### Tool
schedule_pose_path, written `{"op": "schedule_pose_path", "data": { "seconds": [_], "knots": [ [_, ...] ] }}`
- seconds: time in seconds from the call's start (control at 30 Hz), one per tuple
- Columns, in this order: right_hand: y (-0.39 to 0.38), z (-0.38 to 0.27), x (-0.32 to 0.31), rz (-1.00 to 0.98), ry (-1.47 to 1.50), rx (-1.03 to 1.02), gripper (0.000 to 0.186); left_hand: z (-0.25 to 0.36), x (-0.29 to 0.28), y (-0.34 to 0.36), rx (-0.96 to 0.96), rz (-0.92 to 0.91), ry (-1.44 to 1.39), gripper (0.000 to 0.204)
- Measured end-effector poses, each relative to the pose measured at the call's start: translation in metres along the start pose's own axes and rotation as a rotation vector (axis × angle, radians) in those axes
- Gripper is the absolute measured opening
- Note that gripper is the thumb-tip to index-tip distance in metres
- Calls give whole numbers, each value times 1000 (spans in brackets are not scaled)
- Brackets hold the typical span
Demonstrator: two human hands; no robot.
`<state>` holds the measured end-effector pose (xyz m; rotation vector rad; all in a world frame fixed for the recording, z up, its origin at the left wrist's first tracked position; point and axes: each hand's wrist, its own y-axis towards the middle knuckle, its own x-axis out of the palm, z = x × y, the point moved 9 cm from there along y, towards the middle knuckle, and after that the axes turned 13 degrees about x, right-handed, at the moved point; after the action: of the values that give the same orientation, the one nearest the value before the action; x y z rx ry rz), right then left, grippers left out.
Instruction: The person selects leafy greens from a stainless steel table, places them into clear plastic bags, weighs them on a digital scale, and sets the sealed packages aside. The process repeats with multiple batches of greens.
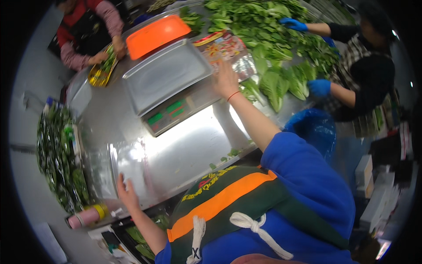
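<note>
My right hand reaches forward beside the scale, its fingers stretched out at the near edge of a printed plastic bag. No grip on the bag shows. My left hand is low on the left near the table's front edge, with fingers apart and nothing in them. Between my arms stands a scale with a flat metal pan and green lit displays. Behind the pan lies an orange plastic tray.
Leafy greens cover the table's far right, with lettuce heads closer. A co-worker's blue-gloved hands are there; another co-worker holds a yellow bag of greens. Bagged greens and a pink roll lie left. A blue bag hangs right.
</note>
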<state>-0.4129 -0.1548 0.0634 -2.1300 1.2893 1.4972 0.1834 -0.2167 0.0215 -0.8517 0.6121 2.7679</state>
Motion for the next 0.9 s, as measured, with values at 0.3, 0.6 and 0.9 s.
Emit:
{"op": "schedule_pose_path", "data": {
  "seconds": [0.3, 0.6, 0.9],
  "knots": [
    [23, 88, 23, -80, 471, 333, 27, 309, 263, -11, 830, -831, 16, 41],
    [-156, 46, -61, -690, 526, -712, 60, 350, 281, 16, 895, -639, 116, 32],
    [-78, 270, -91, -182, 210, 473, 51, 253, 353, -12, 358, -1020, 32, 57]
  ]
}}
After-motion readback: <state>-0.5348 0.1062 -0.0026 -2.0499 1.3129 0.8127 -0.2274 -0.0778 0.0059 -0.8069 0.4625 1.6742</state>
